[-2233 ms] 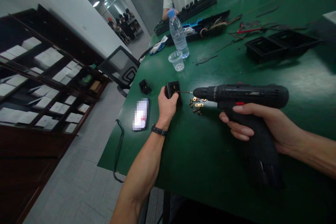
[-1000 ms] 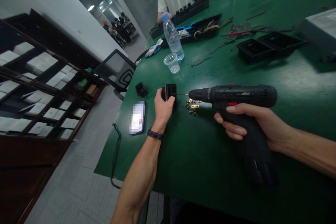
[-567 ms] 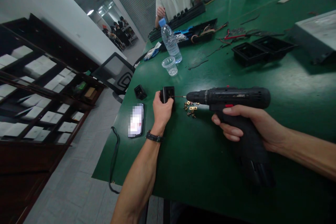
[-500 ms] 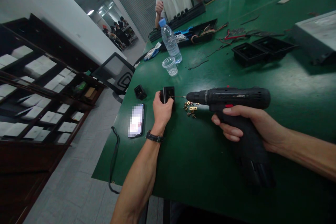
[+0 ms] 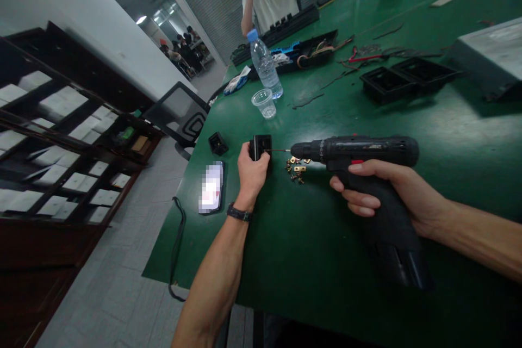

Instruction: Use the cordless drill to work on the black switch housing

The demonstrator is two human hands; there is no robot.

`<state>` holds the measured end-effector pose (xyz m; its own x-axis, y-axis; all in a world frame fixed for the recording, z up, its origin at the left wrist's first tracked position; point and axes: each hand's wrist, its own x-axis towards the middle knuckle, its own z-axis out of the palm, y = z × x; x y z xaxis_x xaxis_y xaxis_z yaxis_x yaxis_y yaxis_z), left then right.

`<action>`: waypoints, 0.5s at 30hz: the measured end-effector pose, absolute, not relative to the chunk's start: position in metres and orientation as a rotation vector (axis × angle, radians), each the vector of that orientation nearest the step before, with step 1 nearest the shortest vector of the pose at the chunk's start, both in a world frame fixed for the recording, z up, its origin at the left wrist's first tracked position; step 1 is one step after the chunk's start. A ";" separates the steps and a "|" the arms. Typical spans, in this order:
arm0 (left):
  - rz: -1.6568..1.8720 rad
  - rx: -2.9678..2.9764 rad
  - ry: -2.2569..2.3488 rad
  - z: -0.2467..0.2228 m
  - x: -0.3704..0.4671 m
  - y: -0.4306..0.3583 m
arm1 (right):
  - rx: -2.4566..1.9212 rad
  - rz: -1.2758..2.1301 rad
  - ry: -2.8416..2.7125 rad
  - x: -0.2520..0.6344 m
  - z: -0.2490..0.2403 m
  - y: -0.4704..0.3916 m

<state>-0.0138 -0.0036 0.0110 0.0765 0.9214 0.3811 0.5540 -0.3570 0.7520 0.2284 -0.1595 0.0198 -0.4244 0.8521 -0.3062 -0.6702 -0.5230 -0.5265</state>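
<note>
Right hand [image 5: 420,196] wrapped around the grip of a black power drill [image 5: 369,149], the index finger beside the red trigger; the drill lies level, its slender bit [image 5: 279,150] directed leftward. Left hand [image 5: 252,172], with a dark wristband [image 5: 238,212] at the wrist, pinching a small black housing [image 5: 261,147] between thumb and fingers above the green worktop [image 5: 310,239]; the bit's tip reaches the housing near the thumb, the exact contact being too small to tell. Between housing and drill, loose screws [image 5: 297,179] and brass plates [image 5: 300,169]. Left of the left hand, a phone [image 5: 211,187] and, just beyond it, a second black housing [image 5: 217,143]. Farther back, a clear plastic cup [image 5: 264,104] just in front of a blue-capped bottle [image 5: 265,65]; to the right, joined black trays [image 5: 387,84] near a grey box [image 5: 491,57]. Across the worktop, a person in a pale shirt [image 5: 277,4], both arms raised toward the head.
</note>
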 end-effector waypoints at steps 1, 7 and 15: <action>1.194 1.948 1.456 0.011 -0.014 -0.004 | -0.682 2.036 -0.402 0.228 0.020 -0.159; 1.201 1.942 1.451 0.011 -0.014 -0.004 | -0.685 2.043 -0.396 0.230 0.019 -0.159; 1.192 1.943 1.467 0.010 -0.014 -0.003 | -0.748 1.989 -0.522 0.225 0.021 -0.161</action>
<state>-0.0141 -0.0032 0.0101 0.0720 0.9241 0.3752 0.5567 -0.3493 0.7537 0.2250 -0.1613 0.0213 -0.3949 0.8698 -0.2959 -0.6122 -0.4893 -0.6211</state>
